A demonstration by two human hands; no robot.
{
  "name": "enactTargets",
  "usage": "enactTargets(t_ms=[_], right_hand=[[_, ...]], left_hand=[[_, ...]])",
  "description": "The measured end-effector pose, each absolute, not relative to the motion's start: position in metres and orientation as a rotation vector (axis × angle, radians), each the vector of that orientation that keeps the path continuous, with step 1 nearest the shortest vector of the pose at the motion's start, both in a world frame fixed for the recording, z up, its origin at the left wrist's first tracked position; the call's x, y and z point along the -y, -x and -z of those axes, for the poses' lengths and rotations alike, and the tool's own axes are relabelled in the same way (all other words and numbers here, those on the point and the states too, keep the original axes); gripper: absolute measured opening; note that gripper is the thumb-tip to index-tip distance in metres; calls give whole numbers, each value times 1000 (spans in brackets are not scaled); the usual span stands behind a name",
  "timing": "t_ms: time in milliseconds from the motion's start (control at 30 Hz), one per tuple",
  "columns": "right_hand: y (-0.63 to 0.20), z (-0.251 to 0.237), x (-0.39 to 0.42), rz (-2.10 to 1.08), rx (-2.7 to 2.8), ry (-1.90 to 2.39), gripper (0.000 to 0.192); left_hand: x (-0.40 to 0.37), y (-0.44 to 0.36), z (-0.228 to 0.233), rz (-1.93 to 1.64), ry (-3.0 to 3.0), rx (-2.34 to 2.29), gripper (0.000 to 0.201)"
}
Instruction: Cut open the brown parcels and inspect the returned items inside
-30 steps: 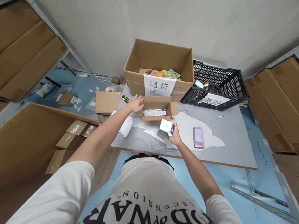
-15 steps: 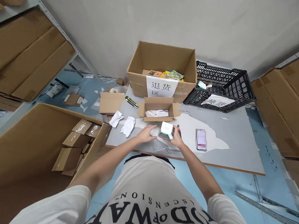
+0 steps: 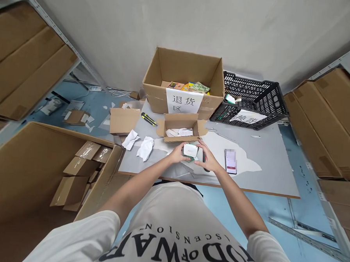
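Observation:
A small white and green box (image 3: 190, 150) is held upright just in front of the opened carton. My left hand (image 3: 178, 154) grips its left side, with the fingers around it. At the box's right, my right hand (image 3: 209, 158) has its thumb and fingers spread apart, and whether a fingertip touches the box I cannot tell. A dark object with red on it (image 3: 205, 160) lies partly hidden by the right hand. Behind the box, the small opened carton (image 3: 177, 139) has its flaps folded out and white paper inside.
A large cardboard box (image 3: 153, 92) with a paper sign holds colourful packs. Beside it stands a black crate (image 3: 275, 99). A yellow-black utility knife (image 3: 149, 119), crumpled paper (image 3: 145, 148) and a phone (image 3: 230, 161) lie on the table (image 3: 274, 163). A big carton (image 3: 46, 129) of smaller boxes stands left.
My left hand has closed on the white and green box, while my right hand has loosened from it and spread its fingers. The view has shifted slightly.

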State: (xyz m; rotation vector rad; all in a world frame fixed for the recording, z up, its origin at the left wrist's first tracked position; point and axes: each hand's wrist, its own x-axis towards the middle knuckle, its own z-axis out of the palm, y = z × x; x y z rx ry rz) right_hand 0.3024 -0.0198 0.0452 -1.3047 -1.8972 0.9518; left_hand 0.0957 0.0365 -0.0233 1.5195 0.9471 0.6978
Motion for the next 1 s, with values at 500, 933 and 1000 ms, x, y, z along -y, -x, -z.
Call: enactTargets(t_ms=[500,933,1000], right_hand=[[-264,-17,77,-413,2437,1165,46],[-270,-32,77,-330,2404,1202,36],[-273,-36,76,-351,2348,1227,34]], left_hand=[[-61,-76,-15,-446,-1782,-857,53],[-28,-126,-70,-20,-2188,-1628,62],[-27,-128,-72,-3,-2193,-1628,57]])
